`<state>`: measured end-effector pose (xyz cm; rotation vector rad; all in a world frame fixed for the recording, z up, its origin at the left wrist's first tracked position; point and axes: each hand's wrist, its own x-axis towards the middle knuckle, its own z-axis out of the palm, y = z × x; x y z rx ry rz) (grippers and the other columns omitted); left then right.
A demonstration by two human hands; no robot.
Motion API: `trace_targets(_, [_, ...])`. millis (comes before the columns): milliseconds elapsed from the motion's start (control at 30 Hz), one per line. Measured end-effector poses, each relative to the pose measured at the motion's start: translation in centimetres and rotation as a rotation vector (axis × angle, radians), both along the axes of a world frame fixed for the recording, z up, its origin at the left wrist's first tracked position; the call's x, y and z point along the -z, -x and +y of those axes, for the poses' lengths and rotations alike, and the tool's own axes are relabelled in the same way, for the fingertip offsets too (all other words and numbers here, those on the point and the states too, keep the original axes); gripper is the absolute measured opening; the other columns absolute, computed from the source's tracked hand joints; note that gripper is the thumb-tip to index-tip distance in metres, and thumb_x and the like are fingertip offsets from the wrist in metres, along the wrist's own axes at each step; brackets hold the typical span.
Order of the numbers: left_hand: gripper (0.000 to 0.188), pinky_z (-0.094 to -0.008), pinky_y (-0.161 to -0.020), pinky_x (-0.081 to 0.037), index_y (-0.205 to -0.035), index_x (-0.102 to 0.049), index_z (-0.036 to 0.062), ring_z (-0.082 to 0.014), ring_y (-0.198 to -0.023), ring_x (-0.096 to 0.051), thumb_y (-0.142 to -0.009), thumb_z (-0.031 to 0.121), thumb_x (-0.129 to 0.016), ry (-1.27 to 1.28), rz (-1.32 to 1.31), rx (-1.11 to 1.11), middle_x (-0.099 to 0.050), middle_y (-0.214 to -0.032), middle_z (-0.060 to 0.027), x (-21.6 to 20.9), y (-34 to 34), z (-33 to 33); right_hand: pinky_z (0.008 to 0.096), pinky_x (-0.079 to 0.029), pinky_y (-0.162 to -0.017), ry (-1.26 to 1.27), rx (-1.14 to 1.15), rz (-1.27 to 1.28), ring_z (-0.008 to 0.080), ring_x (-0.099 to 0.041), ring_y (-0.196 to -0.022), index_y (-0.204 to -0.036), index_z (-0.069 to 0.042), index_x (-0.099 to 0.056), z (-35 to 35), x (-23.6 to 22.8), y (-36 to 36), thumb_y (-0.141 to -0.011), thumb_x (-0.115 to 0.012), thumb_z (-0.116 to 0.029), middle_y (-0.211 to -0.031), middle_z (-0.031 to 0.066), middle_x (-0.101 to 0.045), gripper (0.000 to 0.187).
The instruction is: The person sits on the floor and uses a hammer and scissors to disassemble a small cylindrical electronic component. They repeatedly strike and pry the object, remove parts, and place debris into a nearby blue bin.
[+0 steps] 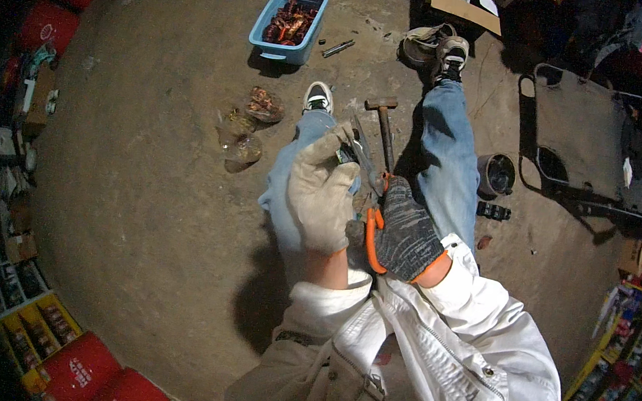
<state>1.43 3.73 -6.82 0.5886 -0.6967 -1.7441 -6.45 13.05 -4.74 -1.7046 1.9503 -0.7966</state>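
Observation:
My left hand (320, 196), in a cream work glove, pinches a small dark piece (346, 153) between thumb and fingers; its kind is too small to make out. My right hand (408, 231) wears a dark grey knit glove with an orange cuff. It is closed round a pair of snips with orange handles (372, 240). The metal blades (366, 157) point up and away, right beside the small dark piece; whether they touch it I cannot tell. Beyond my hands, between my legs, a hammer (381, 112) with a rusty head lies on the floor.
A blue tub (255, 38) of dark reddish scrap stands ahead. Left of my leg lie clear bags (265, 105) of coppery bits. To the right are a round metal can (496, 176), a dark block (494, 211) and a folding chair (578, 136). Red drums (77, 370) line the left edge.

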Motion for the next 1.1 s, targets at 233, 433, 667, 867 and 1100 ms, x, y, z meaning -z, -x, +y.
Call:
trace_targets(233, [0.038,-0.0227,-0.079,-0.05,-0.114,-0.053,-0.0053,-0.0141,-0.093,-0.06,-0.078,-0.018,-0.052,-0.079,0.086,0.035,-0.059,-0.113,-0.0162,0.4,-0.1,-0.1,0.0422,-0.037,-0.083,0.27,-0.335,0.34,0.0307,-0.047,-0.084,-0.09,-0.002,-0.052,0.9,3.2,0.9,-0.083,-0.049,-0.014,-0.083,0.0145,-0.049,0.015])
trace_targets(433, [0.035,-0.0211,-0.074,-0.051,-0.113,-0.055,-0.005,-0.0138,-0.089,-0.062,-0.08,-0.015,-0.054,-0.05,0.034,0.025,-0.061,-0.109,-0.0148,0.3,0.4,0.1,0.0415,-0.039,-0.083,0.095,-0.302,-0.097,0.0327,-0.05,-0.086,-0.099,0.001,-0.053,1.6,4.0,1.3,-0.077,-0.058,-0.019,-0.091,0.018,-0.052,0.029])
trace_targets(667, [0.031,-0.0255,-0.078,-0.052,-0.113,-0.054,-0.0042,-0.0159,-0.089,-0.062,-0.083,-0.007,-0.056,-0.104,0.097,0.059,-0.062,-0.104,-0.0116,0.7,-0.1,-0.2,0.039,-0.044,-0.079,0.151,0.073,0.01,0.0351,-0.051,-0.084,-0.104,0.003,-0.051,0.8,2.5,1.9,-0.068,-0.069,-0.02,-0.095,0.0211,-0.051,0.046])
trace_targets(867, [0.03,-0.0323,-0.082,-0.052,-0.115,-0.052,-0.0034,-0.0192,-0.091,-0.061,-0.086,0.001,-0.056,-0.109,0.134,0.141,-0.061,-0.105,-0.0119,0.8,-0.6,0.0,0.0417,-0.045,-0.081,0.233,0.078,0.129,0.0391,-0.052,-0.094,-0.116,0.007,-0.045,-0.1,1.1,3.2,-0.066,-0.071,-0.019,-0.101,0.0246,-0.05,0.061])
trace_targets(1100, [0.032,-0.0321,-0.081,-0.052,-0.117,-0.05,-0.0034,-0.0193,-0.093,-0.06,-0.084,-0.002,-0.053,-0.122,0.088,0.137,-0.06,-0.106,-0.0118,1.0,-0.8,0.0,0.0434,-0.044,-0.086,-0.053,0.094,0.012,0.0439,-0.052,-0.099,-0.124,0.011,-0.035,-0.4,0.5,3.1,-0.07,-0.068,-0.023,-0.108,0.0311,-0.048,0.072])
